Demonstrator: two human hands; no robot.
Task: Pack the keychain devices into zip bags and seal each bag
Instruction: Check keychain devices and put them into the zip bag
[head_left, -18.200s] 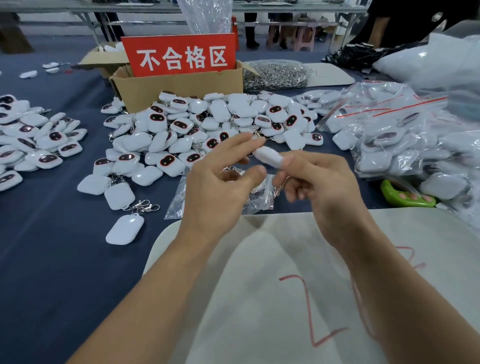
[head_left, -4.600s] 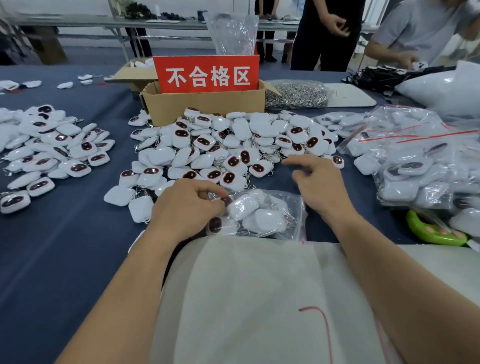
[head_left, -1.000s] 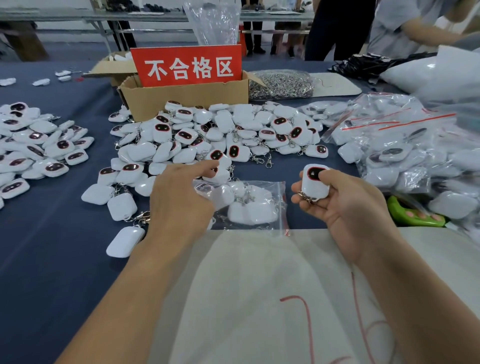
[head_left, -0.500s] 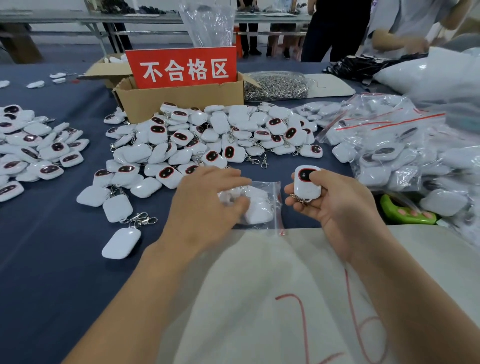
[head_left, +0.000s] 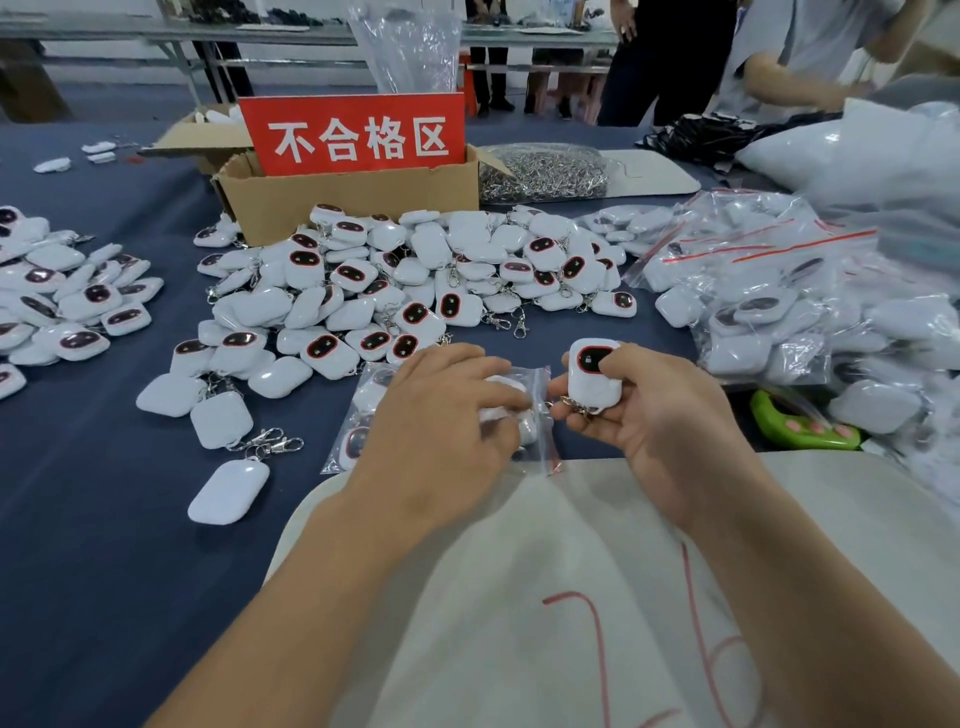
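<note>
A clear zip bag (head_left: 363, 405) with several white keychain devices inside lies on the blue table in front of me. My left hand (head_left: 441, 415) rests on top of it, fingers reaching to its red-striped mouth at the right; whether they pinch the plastic is hidden. My right hand (head_left: 660, 415) holds one white keychain device (head_left: 592, 374), dark screen up, its metal clasp hanging by the bag's opening. A large heap of loose devices (head_left: 415, 280) lies just beyond.
A cardboard box (head_left: 353, 197) with a red sign stands behind the heap. Filled sealed bags (head_left: 779, 301) pile at the right, a green object (head_left: 795, 426) near them. More devices (head_left: 67, 296) lie at the left. A white cloth (head_left: 571, 571) covers my lap. People stand at the back.
My left hand slid right across the bag to its mouth. My right hand brought the single device a little closer to the opening.
</note>
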